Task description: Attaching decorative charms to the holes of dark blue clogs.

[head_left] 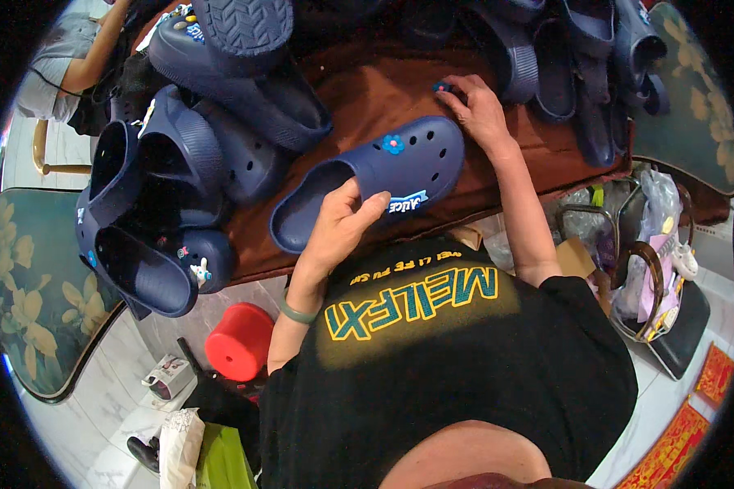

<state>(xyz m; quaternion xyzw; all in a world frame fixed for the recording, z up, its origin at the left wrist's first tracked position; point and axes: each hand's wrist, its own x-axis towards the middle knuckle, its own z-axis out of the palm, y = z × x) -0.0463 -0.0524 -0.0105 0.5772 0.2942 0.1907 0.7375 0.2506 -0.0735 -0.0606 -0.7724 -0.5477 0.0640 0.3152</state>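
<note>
The step in hand looks to be fitting charms to a navy clog (375, 174), which sits in front of the person at the near edge of the brown cloth (367, 90) over the tabletop; whether its sole rests fully on the cloth cannot be told. A flower charm (393, 144) and a letter-shaped charm (408, 203) are already on the upper, and several holes toward the toe are bare.

The left hand (344, 226) grips the near side of the clog by the foot opening, thumb stretched over the upper toward the letter-shaped charm, fingers bent and partly hidden. Its forearm rises from below, wrist slightly bent.

The right hand (479, 114) is beyond the toe, apart from the clog, its thumb and forefinger pinching a small blue charm (442, 87), other fingers curled. That forearm slants up and leftward.

The next move probably calls for bringing the charm over a bare hole and pressing its stem through, with the left hand bracing the upper.
</note>
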